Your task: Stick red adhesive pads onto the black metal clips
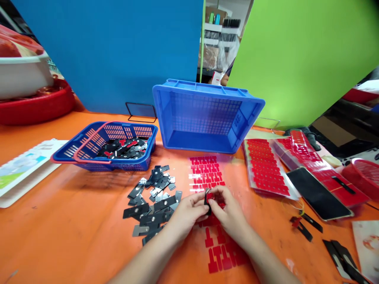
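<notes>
A small black piece (208, 198) with a red sticker is pinched between both hands above the orange counter (74, 221).

The left hand (189, 213) and right hand (227, 213) are closed on it. Finished pieces are gathered in the blue basket (89, 152); a pile of black pieces (152, 201) and a sticker sheet (207, 173) are left.

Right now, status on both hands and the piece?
Left hand and right hand both pinching one small black piece with red sticker. Held over red sticker sheet. Loose pile of black pieces beside left hand. Nothing blocking.
</notes>
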### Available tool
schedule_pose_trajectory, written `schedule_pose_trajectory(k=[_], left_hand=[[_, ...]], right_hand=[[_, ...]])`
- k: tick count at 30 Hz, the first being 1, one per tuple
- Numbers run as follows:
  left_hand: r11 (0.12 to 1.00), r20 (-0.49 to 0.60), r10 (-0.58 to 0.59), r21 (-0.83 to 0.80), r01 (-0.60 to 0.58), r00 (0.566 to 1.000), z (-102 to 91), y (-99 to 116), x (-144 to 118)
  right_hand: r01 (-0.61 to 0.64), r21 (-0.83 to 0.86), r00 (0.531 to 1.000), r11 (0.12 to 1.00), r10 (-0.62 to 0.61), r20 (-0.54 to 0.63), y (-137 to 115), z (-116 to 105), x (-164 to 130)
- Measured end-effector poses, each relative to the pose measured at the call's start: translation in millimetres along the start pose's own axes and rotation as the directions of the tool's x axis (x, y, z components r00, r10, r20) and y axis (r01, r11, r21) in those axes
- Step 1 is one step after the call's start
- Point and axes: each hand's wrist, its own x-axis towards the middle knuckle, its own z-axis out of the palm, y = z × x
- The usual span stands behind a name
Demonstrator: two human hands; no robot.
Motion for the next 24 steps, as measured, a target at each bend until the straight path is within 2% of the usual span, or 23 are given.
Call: schedule_pose_trajectory(k=[24], left_hand=[[1.000, -0.011, -0.004, 0.012, 0.004, 1.000, 0.6, 0.1, -0.3]], right_hand=[[0.029, -0.085, 0.999, 0.996, -0.026, 0.031, -1.8, -1.6, 1.1]])
